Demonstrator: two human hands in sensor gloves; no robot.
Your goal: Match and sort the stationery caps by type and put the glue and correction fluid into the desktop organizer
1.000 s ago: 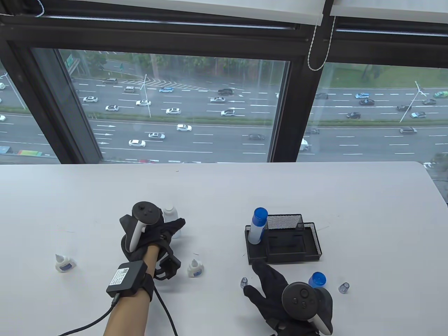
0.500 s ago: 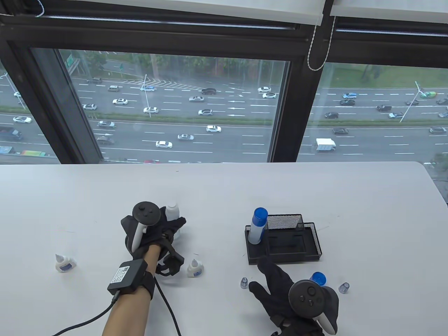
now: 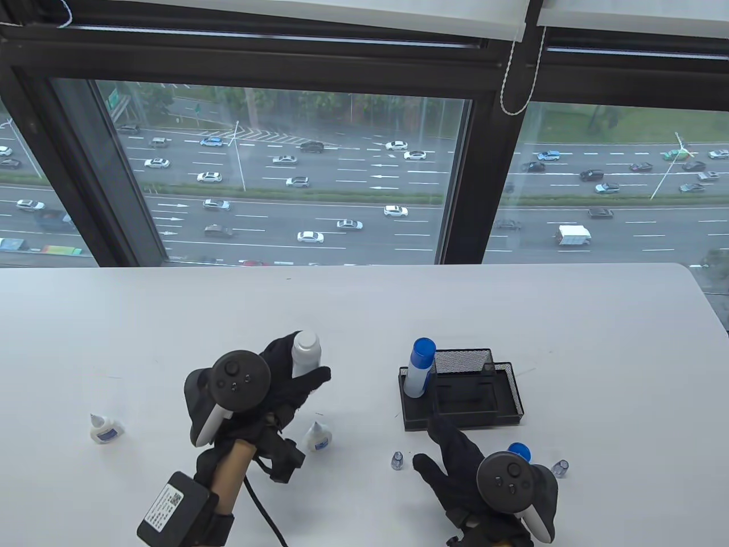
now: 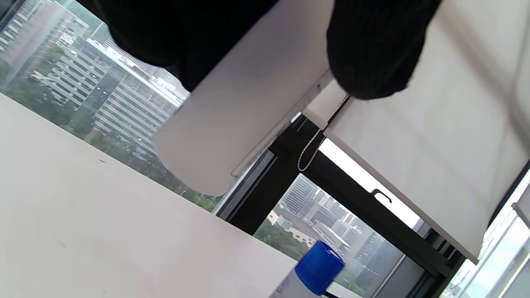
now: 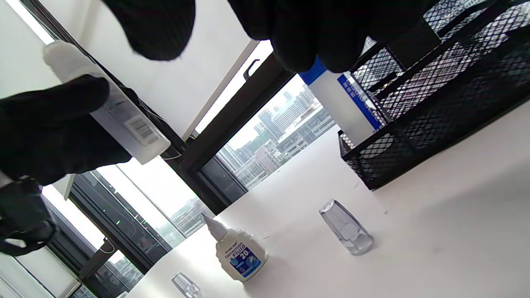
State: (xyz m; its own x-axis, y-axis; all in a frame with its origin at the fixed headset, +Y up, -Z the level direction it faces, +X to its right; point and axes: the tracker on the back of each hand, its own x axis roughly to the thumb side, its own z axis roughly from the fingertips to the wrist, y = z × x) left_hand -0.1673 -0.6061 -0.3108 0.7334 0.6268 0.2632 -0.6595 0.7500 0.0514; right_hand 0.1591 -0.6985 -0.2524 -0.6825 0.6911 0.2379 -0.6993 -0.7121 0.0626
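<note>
My left hand [image 3: 300, 367] holds an uncapped white glue stick [image 3: 305, 348] lifted above the table, fingers and thumb curled round it; the left wrist view shows the same glue stick [image 4: 232, 116] close up. Flat on the table in front of the black mesh organizer [image 3: 472, 420] lies my right hand [image 3: 447, 458], fingers spread and holding nothing. A blue-capped glue stick [image 3: 420, 367] stands in the organizer's left compartment. A loose blue cap [image 3: 519, 451] peeks out behind the right tracker. Two clear caps [image 3: 397, 460] [image 3: 560, 468] flank the right hand. Two uncapped correction fluid bottles [image 3: 317, 437] [image 3: 104, 428] stand at the left.
The white table [image 3: 512, 307] ends at a window along its far edge. A black cable [image 3: 267, 513] trails from my left wrist. In the right wrist view, a correction fluid bottle [image 5: 238, 250] and a clear cap [image 5: 345, 227] stand near the organizer [image 5: 434, 103].
My left hand has lifted the white glue stick off the table and drawn it nearer and rightward. The right hand has slid slightly right and back, hiding more of the blue cap.
</note>
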